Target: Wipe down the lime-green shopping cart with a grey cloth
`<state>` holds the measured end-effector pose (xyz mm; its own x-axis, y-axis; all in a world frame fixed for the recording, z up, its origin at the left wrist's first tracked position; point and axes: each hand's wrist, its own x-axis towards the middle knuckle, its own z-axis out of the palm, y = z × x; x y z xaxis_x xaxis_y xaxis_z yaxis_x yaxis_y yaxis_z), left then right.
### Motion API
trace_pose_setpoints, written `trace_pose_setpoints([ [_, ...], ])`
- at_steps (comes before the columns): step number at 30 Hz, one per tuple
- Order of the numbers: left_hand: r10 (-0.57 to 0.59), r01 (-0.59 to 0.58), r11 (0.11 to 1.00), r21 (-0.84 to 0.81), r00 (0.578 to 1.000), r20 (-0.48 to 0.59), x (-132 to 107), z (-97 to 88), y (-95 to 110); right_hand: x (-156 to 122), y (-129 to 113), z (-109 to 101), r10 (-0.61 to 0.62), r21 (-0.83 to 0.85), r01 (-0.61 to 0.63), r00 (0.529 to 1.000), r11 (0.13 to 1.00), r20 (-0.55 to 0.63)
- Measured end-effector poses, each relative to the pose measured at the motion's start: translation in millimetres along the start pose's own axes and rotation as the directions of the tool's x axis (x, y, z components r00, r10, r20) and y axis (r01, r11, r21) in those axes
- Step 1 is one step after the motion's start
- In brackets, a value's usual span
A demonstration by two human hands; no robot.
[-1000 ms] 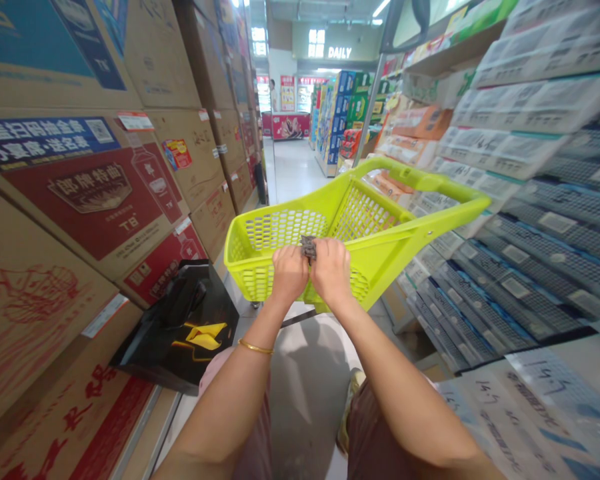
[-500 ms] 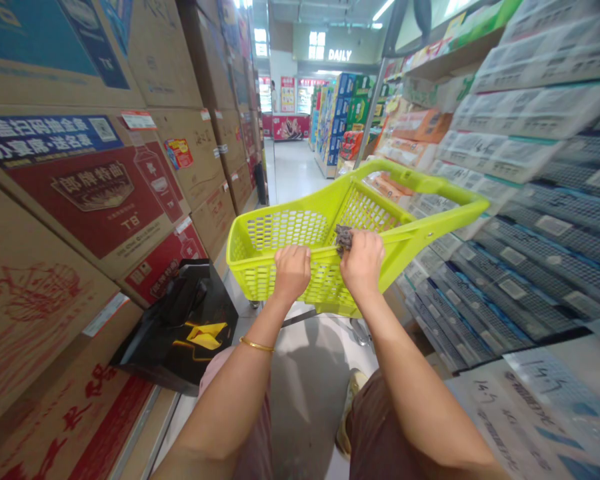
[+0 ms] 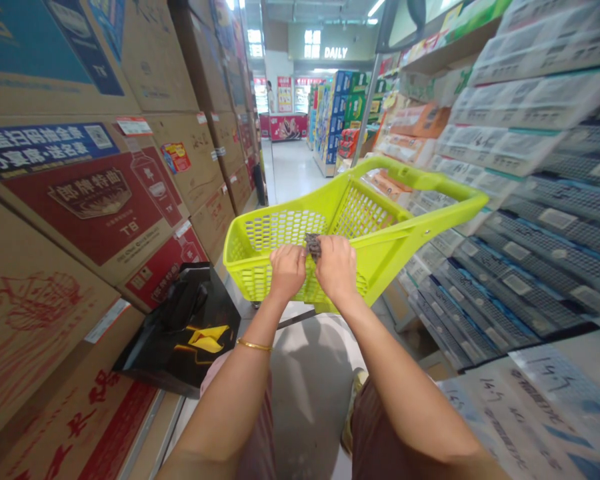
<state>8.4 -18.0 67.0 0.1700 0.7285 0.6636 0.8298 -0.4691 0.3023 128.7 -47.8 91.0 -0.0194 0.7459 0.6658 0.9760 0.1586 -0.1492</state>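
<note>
Both forearms extend forward and converge, backs of the hands uppermost, wrists low. The left hand (image 3: pixel 287 270) is curled over the near rim of a lime-green plastic shopping cart with lattice sides (image 3: pixel 393 252); its fingers are folded closely upon that rim. The right hand (image 3: pixel 336 267), just beside it, has its fingers closed on a crumpled dark-grey cloth (image 3: pixel 312 245), which protrudes on the side toward the left hand and lies at the same rim. The cart's basket opens beyond the fingers of both hands; its raised handle stands to their right. Left of and below the fingers lies a black bag with a yellow patch (image 3: pixel 180 337); farther left rise stacked brown and red cardboard cartons (image 3: pixel 95 200). Right of the fingers, well apart, are stacked white and blue-grey wrapped packs (image 3: pixel 520 160). A thin gold-coloured bracelet (image 3: pixel 254 345) encircles the left wrist.
</note>
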Motion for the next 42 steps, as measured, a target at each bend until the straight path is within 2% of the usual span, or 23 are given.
trace_pose_setpoints([
  [5, 0.011, -0.012, 1.000, -0.021, 1.000, -0.012, 1.2, -2.1, -0.8, 5.2, 16.2, -9.3, 0.060, -0.056, -0.061, 0.998, 0.997, -0.030],
  [8, 0.015, -0.016, 0.999, -0.036, 1.000, -0.013, 1.2, -2.5, -2.4, 7.2, 20.3, -13.1, 0.043, -0.071, -0.043, 0.999, 0.997, -0.003],
  [13, 0.025, -0.026, 0.997, -0.071, 1.000, -0.017, 0.9, -5.0, -9.0, 7.3, 15.6, -15.8, 0.006, -0.093, -0.005, 1.000, 0.996, 0.016],
  [21, 0.020, -0.022, 0.997, -0.069, 1.000, -0.020, 4.2, -9.8, -18.3, 2.2, 0.3, -15.5, 0.007, -0.100, -0.008, 1.000, 0.995, -0.008],
  [25, -0.006, 0.006, 1.000, 0.006, 0.999, -0.038, 2.7, -10.9, -12.2, 0.6, -3.8, -13.5, 0.032, -0.104, -0.035, 0.999, 0.994, -0.027],
  [28, -0.005, 0.010, 0.998, 0.062, 0.996, -0.092, 0.7, -10.3, -2.9, 0.1, -4.6, -12.0, 0.032, -0.101, -0.035, 0.999, 0.994, -0.036],
  [31, 0.116, -0.113, 0.993, 0.037, 0.986, -0.121, 0.3, -4.2, 7.0, -0.8, -4.0, -9.7, 0.004, -0.084, -0.008, 0.999, 0.996, -0.042],
  [33, 0.170, -0.171, 0.985, -0.001, 0.980, -0.107, 0.9, 2.4, 11.8, -1.5, -2.9, -8.1, -0.018, -0.066, 0.014, 0.999, 0.998, -0.051],
  [37, 0.125, -0.126, 0.992, 0.001, 0.989, -0.080, 3.0, 12.3, 15.7, -2.4, 1.4, -6.7, -0.044, -0.057, 0.041, 0.997, 0.998, -0.059],
  [42, 0.151, -0.150, 0.989, 0.010, 0.988, -0.044, 4.2, 13.3, 20.8, 0.0, 16.3, -11.2, -0.013, -0.085, 0.007, 0.997, 0.996, -0.076],
])
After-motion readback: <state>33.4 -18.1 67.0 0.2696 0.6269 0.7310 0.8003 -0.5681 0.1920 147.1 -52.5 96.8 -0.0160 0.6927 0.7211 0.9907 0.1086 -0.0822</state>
